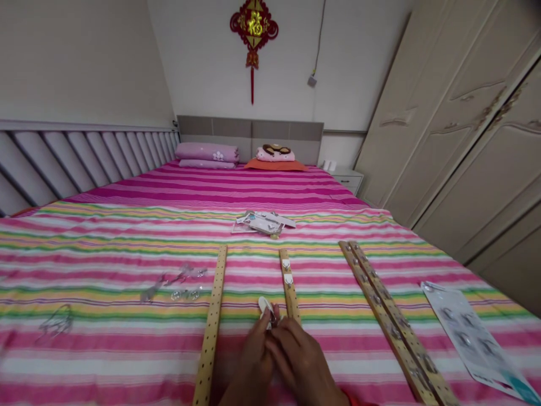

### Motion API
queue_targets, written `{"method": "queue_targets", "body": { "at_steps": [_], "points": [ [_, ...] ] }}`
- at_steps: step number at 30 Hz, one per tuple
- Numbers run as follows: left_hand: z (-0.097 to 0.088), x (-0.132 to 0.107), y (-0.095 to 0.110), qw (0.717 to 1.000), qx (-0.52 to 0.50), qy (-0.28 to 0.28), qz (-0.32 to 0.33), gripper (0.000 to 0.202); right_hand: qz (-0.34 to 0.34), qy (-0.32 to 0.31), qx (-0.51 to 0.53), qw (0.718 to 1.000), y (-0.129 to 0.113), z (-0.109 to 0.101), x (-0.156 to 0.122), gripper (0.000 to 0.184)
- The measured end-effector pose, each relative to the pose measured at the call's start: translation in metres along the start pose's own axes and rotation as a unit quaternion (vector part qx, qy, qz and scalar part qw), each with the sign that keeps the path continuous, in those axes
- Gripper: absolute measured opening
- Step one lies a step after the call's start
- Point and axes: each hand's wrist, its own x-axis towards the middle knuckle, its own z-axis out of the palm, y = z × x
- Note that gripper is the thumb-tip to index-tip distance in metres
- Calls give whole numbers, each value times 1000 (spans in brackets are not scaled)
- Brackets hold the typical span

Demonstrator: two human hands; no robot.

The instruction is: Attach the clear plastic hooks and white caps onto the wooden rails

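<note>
Between the fingertips of my left hand [256, 355] is a small white hook [265, 304], its rounded plate pointing up. My right hand [303, 358] is closed against the same hook from the right, its fingers curled and pinched at the lower end, which is mostly hidden. Just behind my hands lies a narrow wooden strip [289, 296] that carries two white hooks, an upper one [286, 264] and a lower one [288, 279]. My right hand covers its near end. To the left, a longer wooden strip [214, 304] with rows of holes lies flat.
Two wooden strips [380, 304] at the right hold several clear hooks. Beside them lies a blister card [469, 332] of hooks. Clear plastic pieces [183, 293] and a tangled clear item [59, 320] lie left. Packaging [264, 223] is piled farther back on the striped bed [127, 254].
</note>
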Motion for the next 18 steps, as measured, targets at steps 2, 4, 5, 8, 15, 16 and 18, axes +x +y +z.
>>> {"method": "queue_targets", "body": {
  "at_steps": [2, 4, 5, 8, 15, 16, 18],
  "points": [
    [-4, -9, 8, 1000, -1, -4, 20, 17, 5, 26, 32, 999, 9, -6, 8, 17],
    [-7, -17, 16, 999, -28, 1, 37, 33, 70, 66, 39, 995, 27, -10, 21, 13],
    [-7, -20, 18, 998, -48, 6, 37, 39, 120, 87, 27, 989, 38, -10, 28, 10],
    [-2, -20, 20, 996, -91, 7, 8, 40, 195, 104, 9, 975, 74, -2, 50, 6],
    [16, -1, 15, 987, -146, 57, -31, 21, 358, 116, 261, 889, 113, 19, 65, 25],
    [15, 0, 14, 987, -146, 59, -33, 21, 366, 119, 269, 883, 115, 18, 64, 28],
    [13, 0, 14, 986, -149, 66, -44, 19, 379, 130, 281, 872, 118, 13, 65, 33]
  ]
}}
